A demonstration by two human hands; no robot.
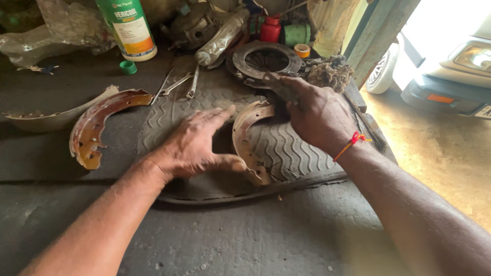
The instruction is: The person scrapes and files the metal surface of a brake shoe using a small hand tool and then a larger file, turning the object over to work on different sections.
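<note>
A curved, rusty brake shoe [244, 137] lies on a grey ribbed rubber mat [286, 148] at the middle of the workbench. My left hand [197, 145] rests flat on the mat against the shoe's left side, thumb touching its lower end. My right hand [314, 115], with a red thread on the wrist, grips the shoe's upper end with curled fingers. A second rusty brake shoe [94, 125] lies apart to the left, with a pale curved lining strip [56, 117] behind it.
At the back stand a green and white bottle [130, 28], a green cap [128, 67], spanners [176, 84], a clutch pressure plate [266, 60], a fibrous wad [330, 75] and a clear bottle [222, 36]. A white car [450, 66] is parked at the right, beyond the bench edge.
</note>
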